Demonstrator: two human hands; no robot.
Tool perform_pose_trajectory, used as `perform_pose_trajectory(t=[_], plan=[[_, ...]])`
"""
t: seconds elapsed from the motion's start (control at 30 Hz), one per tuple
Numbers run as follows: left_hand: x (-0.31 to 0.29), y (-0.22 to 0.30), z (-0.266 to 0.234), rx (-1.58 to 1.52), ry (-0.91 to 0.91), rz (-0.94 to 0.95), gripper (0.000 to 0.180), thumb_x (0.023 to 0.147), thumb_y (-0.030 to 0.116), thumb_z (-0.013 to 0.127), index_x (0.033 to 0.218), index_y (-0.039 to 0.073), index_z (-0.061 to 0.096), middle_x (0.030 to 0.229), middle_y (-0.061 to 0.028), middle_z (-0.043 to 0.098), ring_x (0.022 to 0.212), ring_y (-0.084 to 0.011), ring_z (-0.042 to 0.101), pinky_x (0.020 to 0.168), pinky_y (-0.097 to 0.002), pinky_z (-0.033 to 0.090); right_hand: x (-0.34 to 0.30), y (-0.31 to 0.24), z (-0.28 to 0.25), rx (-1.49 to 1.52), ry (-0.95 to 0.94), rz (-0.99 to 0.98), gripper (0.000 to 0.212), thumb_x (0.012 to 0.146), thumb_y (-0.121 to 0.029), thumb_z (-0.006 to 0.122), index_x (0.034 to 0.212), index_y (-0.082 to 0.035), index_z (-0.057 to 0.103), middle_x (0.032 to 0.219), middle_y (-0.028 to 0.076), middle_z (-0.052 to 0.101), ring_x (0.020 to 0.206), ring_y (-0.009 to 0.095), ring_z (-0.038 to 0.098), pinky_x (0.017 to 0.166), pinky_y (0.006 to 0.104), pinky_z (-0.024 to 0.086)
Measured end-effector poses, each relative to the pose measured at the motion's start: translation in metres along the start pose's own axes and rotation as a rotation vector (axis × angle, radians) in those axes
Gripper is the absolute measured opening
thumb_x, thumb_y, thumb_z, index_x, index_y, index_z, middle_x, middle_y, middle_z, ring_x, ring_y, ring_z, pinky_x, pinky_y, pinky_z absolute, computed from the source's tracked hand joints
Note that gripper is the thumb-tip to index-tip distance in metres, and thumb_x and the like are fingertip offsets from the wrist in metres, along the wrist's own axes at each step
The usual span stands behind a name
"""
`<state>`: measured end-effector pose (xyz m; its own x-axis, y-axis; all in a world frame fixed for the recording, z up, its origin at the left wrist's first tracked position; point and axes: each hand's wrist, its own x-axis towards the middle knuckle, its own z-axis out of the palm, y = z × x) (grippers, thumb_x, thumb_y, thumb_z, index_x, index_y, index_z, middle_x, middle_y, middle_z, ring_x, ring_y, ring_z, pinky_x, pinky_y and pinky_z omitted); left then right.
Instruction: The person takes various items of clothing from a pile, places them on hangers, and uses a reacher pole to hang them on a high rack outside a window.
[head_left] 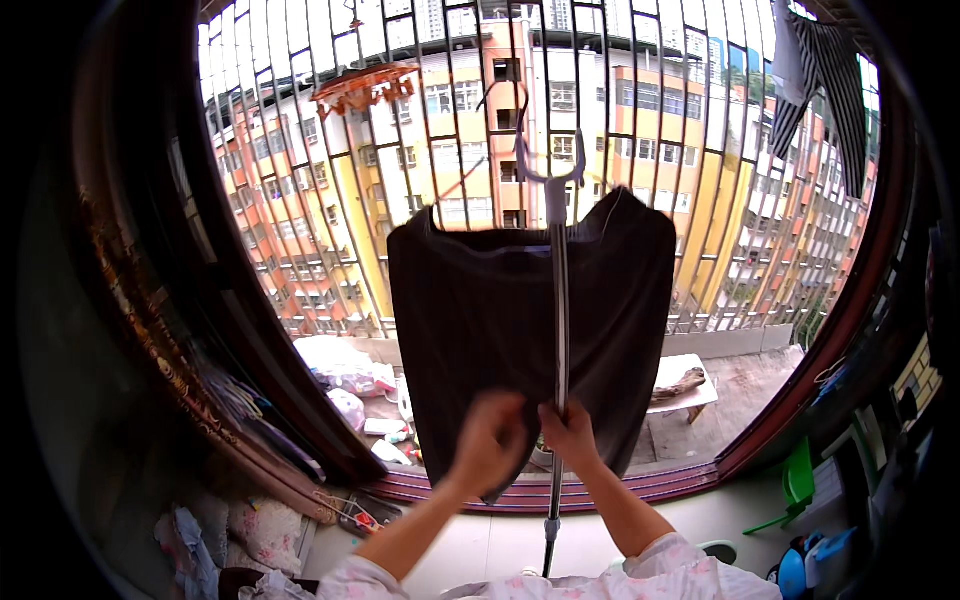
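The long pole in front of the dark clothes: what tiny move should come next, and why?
Probably the left hand should take hold of the pole just below the right hand. Only the right hand grips it, the left is off to one side, and the pole's forked top is far above both, so a second hold might steady it.

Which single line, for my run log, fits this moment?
Left hand: blurred, in front of dark garment, grip unclear; right hand: gripping metal pole; pole: forked end up; surroundings: maroon window frame
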<state>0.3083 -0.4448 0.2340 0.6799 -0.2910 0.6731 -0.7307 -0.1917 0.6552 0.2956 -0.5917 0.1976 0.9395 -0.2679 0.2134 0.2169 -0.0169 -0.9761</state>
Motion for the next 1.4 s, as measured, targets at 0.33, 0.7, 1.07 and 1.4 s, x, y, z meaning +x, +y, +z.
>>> perform_pose_trajectory(t=[0.33,0.7,1.07,1.4], plan=[[-0.167,-0.075,0.149,-0.251,-0.436,-0.771,0.052,0.080,0.053,0.053,0.066,0.003,0.055,0.054,-0.0031,0.050,0.055,-0.0114,0.044,0.052,-0.0288,0.038,0.083,-0.156,-0.058,0.227,-0.083,-0.315,0.021,0.086,-0.025,0.055,0.089,-0.009,0.042,0.055,-0.002,0.040,0.041,0.006,0.042,0.038,0.0203,0.034],[0.037,-0.011,0.121,-0.393,-0.217,-0.355,0.045,0.076,0.046,0.062,0.066,0.004,0.052,0.049,0.0003,0.046,0.043,-0.0091,0.041,0.042,-0.0266,0.034,-0.056,0.101,-0.087,-0.147,-0.169,-0.191,0.033,0.083,-0.036,0.056,0.095,-0.006,0.050,0.090,0.005,0.042,0.081,0.013,0.045,0.071,0.0272,0.040],[0.207,0.102,0.145,-0.836,-0.459,-0.264,0.031,0.082,0.034,0.059,0.073,0.009,0.042,0.049,0.0021,0.041,0.036,-0.0064,0.037,0.033,-0.0236,0.030,-0.157,0.149,0.003,0.149,0.349,0.315,0.020,0.081,-0.024,0.061,0.076,-0.005,0.057,0.055,0.000,0.051,0.048,0.009,0.048,0.043,0.0259,0.039],[0.201,0.089,0.123,-0.268,-0.781,0.191,0.057,0.084,0.037,0.052,0.128,0.006,0.033,0.128,-0.0173,0.039,0.106,-0.0273,0.051,0.086,-0.0360,0.046,-0.057,0.042,-0.126,0.015,0.739,0.087,0.030,0.080,-0.023,0.059,0.056,-0.010,0.045,0.041,0.001,0.043,0.031,0.010,0.042,0.029,0.0248,0.032]])
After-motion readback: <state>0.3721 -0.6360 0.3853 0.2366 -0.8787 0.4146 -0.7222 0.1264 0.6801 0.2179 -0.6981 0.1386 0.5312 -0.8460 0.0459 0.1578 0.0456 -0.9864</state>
